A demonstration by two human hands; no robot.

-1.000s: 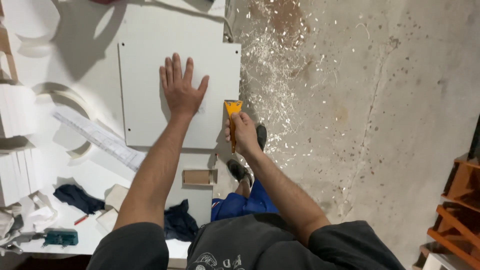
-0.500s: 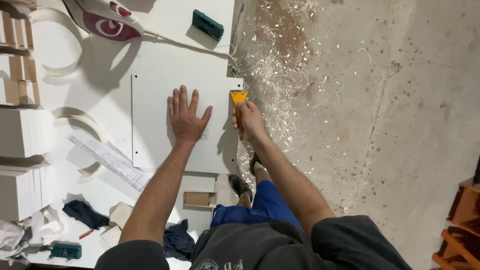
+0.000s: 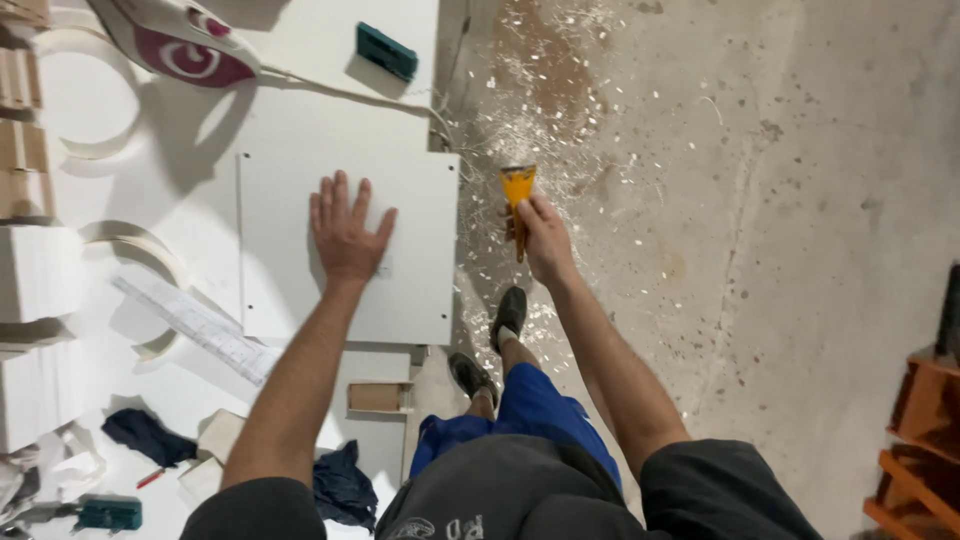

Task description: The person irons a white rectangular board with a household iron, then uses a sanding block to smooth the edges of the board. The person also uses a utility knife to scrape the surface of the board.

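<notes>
**Palm on the panel, scraper at its edge**

Far left: stacked white blocks [image 3: 40,270] and curved white edging strips [image 3: 135,250] on the white worktable [image 3: 330,110]. Near the bottom left corner, a small teal tool [image 3: 108,513], a dark cloth [image 3: 145,435] and a red pencil [image 3: 152,478]. Across the table, a long white ruler [image 3: 195,325], laid at a slant. At the top, a white and maroon iron [image 3: 180,48] with its cord trailing right, and a teal sanding block [image 3: 386,51]. At centre, a square white panel [image 3: 290,290] flat on the table, its right edge past the table's rim. Left hand [image 3: 345,232] pressed flat on that panel, fingers spread wide, holding nothing. Just right of the panel's edge, right hand [image 3: 545,240] closed around the handle of an orange scraper [image 3: 517,188], blade pointing away from the body, sticking out beyond the fingertips, over the floor. Below, white shavings [image 3: 520,90] scattered on the concrete floor [image 3: 760,200]. Far right, an orange wooden rack [image 3: 925,420].
</notes>
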